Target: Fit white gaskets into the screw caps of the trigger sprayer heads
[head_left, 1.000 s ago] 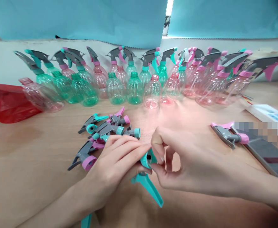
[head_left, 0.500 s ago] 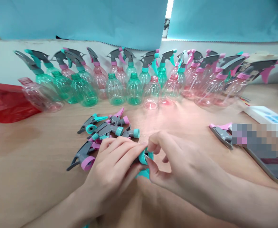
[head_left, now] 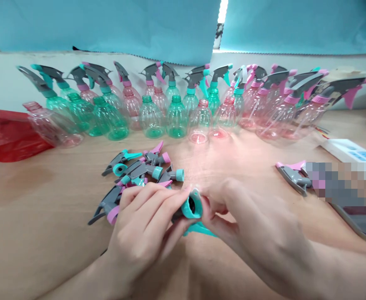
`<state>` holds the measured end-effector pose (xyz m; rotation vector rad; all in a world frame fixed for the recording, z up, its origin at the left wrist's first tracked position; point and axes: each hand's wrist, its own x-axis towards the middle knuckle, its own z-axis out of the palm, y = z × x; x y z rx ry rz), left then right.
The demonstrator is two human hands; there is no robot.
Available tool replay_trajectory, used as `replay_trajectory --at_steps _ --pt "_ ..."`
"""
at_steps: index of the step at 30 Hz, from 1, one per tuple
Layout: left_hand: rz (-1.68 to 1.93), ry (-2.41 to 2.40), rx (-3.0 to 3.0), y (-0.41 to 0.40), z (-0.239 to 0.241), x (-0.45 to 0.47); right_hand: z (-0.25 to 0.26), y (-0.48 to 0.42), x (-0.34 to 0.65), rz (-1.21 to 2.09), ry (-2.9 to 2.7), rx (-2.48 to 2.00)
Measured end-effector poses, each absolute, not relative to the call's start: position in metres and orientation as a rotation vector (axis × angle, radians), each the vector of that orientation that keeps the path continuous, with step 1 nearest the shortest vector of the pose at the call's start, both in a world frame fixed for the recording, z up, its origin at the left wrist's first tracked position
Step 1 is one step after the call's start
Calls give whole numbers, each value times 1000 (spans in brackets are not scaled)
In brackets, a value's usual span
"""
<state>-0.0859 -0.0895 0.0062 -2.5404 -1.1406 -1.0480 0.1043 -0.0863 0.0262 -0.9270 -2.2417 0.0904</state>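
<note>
My left hand (head_left: 142,229) is closed around a spray trigger head (head_left: 191,208) with a teal collar and teal lever, its round opening turned toward me. My right hand (head_left: 251,233) meets it from the right, fingers curled and pinching at the collar's edge. Both hands hover just above the wooden table (head_left: 29,216). Right behind my left fingers lies a small pile of loose trigger heads (head_left: 139,171), grey with teal or pink parts.
A row of green and pink plastic bottles (head_left: 176,112), several fitted with sprayers, lines the back of the table. A red plastic bag (head_left: 8,135) lies far left. One loose pink-and-grey trigger head (head_left: 292,175) and a white box (head_left: 352,152) sit at the right.
The trigger head has been turned so its collar opening faces me and the teal lever is mostly hidden. My right hand slid lower and closed in on the collar.
</note>
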Motion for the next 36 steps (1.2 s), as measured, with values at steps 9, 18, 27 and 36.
replay_trajectory --at_steps 9,18,27,36 --pt "-1160 -1296 -2680 -82 2 -93 50 -66 118 1011 -2000 -1054" --pt "-1154 -1301 -2763 -83 1 -92 43 -60 114 999 -2082 -1051" --pt "-1236 -1486 -2751 -83 5 -88 44 -58 114 905 -2099 -1017" --pt "-1333 -1761 -2843 -84 5 -87 45 -57 116 741 -2337 -818"
